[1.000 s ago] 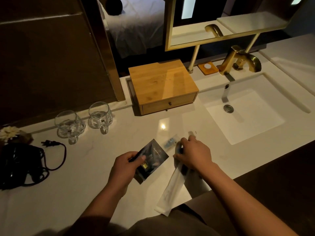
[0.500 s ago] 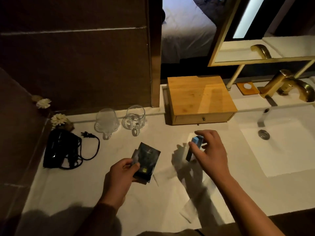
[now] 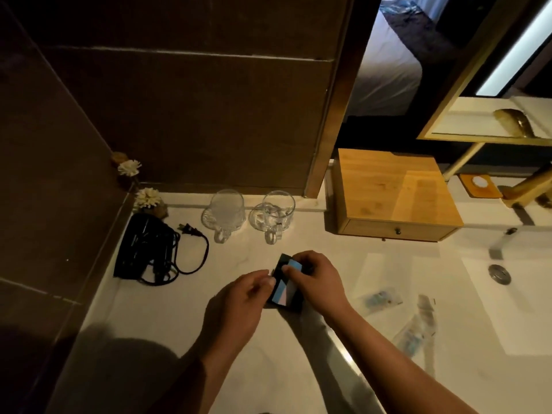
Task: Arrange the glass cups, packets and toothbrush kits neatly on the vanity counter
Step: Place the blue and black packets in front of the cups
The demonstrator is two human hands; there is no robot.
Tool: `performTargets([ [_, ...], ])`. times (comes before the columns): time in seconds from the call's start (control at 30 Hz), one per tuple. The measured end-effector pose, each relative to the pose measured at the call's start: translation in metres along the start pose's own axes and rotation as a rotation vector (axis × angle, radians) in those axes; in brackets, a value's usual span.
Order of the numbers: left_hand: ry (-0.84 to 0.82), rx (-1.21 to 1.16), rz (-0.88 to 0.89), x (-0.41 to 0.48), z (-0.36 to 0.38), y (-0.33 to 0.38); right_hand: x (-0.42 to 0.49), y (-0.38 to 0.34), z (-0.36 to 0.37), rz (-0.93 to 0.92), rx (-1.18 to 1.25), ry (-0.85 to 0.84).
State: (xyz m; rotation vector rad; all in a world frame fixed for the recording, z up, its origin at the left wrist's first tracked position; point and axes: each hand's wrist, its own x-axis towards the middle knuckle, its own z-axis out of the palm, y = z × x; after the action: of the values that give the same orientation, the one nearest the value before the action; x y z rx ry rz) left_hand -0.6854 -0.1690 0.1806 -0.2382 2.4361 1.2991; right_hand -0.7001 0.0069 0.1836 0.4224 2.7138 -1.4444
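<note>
Two cups (image 3: 249, 213) stand at the back of the desk (image 3: 155, 312), well beyond your hands. Nearer, both hands meet over the packets (image 3: 286, 283): your left hand (image 3: 239, 306) pinches their left edge, your right hand (image 3: 316, 279) presses a blue one onto the dark one. Toothbrush kits (image 3: 418, 327) lie to your right, long axes slanting away, nearest the right hand.

Wooden drawer box (image 3: 397, 192), hairdryer (image 3: 143, 246) (cord loose).
</note>
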Motion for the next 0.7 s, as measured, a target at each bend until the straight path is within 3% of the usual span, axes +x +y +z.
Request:
performTargets([
  [0.1, -0.045, -0.060, -0.002, -0.002, -0.001, 0.003, 0.004, -0.015, 0.021, -0.049, -0.024, -0.050],
  [0.23, 0.140, -0.143, -0.072, 0.011, -0.017, -0.010, 0.005, -0.022, 0.025, -0.079, -0.045, -0.089],
  [0.37, 0.237, -0.334, -0.147, 0.028, -0.042, -0.029, 0.005, -0.001, 0.011, -0.244, -0.423, -0.039],
  [0.47, 0.232, -0.180, -0.117, 0.034, -0.048, -0.040, -0.004, 0.010, 0.011, -0.288, -0.568, -0.147],
  [0.53, 0.241, 0.087, -0.065, 0.031, -0.049, -0.042, -0.011, 0.014, 0.015, -0.315, -0.630, -0.176],
  [0.6, 0.281, 0.337, 0.050, 0.025, -0.048, -0.046, -0.014, 0.018, 0.017, -0.362, -0.690, -0.171],
  [0.7, 0.263, 0.477, 0.282, 0.023, -0.047, -0.054, -0.014, 0.024, 0.017, -0.411, -0.728, -0.156],
])
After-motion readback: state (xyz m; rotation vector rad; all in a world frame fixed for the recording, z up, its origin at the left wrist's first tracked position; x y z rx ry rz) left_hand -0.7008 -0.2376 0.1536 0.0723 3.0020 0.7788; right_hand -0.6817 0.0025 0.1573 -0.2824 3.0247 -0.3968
